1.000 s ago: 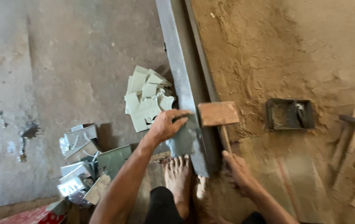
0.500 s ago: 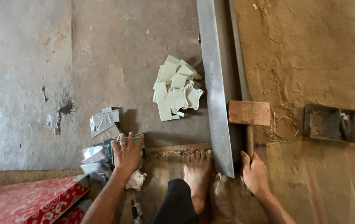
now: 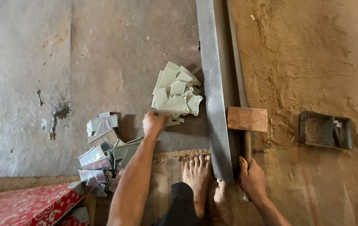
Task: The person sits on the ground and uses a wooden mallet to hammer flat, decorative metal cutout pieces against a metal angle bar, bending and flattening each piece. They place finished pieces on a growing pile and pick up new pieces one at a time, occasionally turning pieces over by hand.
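Observation:
My left hand (image 3: 154,123) reaches forward to the near edge of a pile of flat pale green metal pieces (image 3: 175,93) and closes on one piece (image 3: 174,121) that sticks out past the fingers. My right hand (image 3: 252,179) grips the handle of a wooden mallet (image 3: 247,119), whose block head rests beside a long grey steel bar (image 3: 212,83). The bar runs away from me across the floor. My bare foot (image 3: 195,175) rests against the bar's near end.
A heap of shiny bent metal pieces (image 3: 103,150) lies left of my forearm. A red patterned box (image 3: 24,205) sits at the lower left. A dark metal tray (image 3: 325,129) lies on the sandy ground (image 3: 313,54) to the right.
My left hand went from the pale pile down to the shiny heap, and is now back at the pale pile, closed on a piece. My right hand stays on the mallet handle.

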{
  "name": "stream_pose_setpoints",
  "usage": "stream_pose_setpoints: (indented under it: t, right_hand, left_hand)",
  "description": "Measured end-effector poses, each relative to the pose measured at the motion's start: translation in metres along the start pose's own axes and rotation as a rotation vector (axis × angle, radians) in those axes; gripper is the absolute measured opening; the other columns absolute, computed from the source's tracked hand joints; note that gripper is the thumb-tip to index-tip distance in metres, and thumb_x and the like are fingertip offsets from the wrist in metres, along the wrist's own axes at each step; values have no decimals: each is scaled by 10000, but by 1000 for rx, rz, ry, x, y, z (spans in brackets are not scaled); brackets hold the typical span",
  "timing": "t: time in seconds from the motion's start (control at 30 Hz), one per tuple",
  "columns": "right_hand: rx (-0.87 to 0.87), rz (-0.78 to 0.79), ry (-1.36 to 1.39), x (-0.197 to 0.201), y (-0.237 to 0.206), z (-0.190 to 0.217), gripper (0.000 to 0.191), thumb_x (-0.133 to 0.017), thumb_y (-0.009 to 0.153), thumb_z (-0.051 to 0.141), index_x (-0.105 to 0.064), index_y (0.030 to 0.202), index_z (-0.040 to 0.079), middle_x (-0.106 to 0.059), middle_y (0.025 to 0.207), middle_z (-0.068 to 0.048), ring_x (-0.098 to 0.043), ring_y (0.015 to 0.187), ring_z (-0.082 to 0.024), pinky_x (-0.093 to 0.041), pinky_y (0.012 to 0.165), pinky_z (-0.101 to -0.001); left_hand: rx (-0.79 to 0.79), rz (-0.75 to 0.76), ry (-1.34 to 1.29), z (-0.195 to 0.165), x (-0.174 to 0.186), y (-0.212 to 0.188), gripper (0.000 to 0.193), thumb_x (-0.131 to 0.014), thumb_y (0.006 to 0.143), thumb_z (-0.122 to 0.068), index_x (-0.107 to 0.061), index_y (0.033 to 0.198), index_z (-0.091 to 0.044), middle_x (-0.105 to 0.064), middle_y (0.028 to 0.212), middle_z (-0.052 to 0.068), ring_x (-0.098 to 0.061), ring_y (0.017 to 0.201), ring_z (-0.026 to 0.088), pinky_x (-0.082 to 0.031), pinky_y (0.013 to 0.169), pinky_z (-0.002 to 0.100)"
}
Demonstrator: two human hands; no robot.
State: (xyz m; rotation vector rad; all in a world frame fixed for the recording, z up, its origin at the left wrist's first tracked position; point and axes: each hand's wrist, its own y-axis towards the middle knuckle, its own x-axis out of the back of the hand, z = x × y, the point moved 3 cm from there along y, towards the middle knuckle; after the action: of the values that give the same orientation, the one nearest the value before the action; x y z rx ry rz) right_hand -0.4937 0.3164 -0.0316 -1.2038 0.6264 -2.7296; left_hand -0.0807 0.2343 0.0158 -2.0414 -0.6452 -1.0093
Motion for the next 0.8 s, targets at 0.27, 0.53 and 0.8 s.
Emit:
stream_pose_setpoints:
  t: [0.27, 0.53, 0.8]
  right_hand:
    - [-232, 259, 472, 25, -7, 24, 420, -607, 1000, 409, -606, 926, -4, -568, 647, -143, -496, 451, -262, -414, 425, -440]
    - [-174, 334, 935, 83, -28, 104, 198, -642, 950, 246, -626, 923, 50, -667, 680, -68, -530, 479, -122, -409, 417, -293]
    - [33, 191, 1050, 99, -22, 122, 197, -760, 903, 28, -567, 945, 30, -630, 767, -63, -585, 583, -118, -483, 503, -266]
  left_hand:
    - [-493, -35, -287, 13, 57, -62, 125, -761, 897, -165, -750, 989, -81, -750, 823, 92, -694, 682, 185, -547, 585, 333]
    - [-1479, -209, 94, -64, 67, -183, 199, -773, 909, -83, -634, 767, -100, -561, 672, 8, -562, 585, 148, -498, 551, 339]
    - [-1109, 67, -511, -43, 20, -184, 298, -804, 932, -191, -572, 1066, -60, -493, 653, -45, -504, 536, 70, -451, 450, 248]
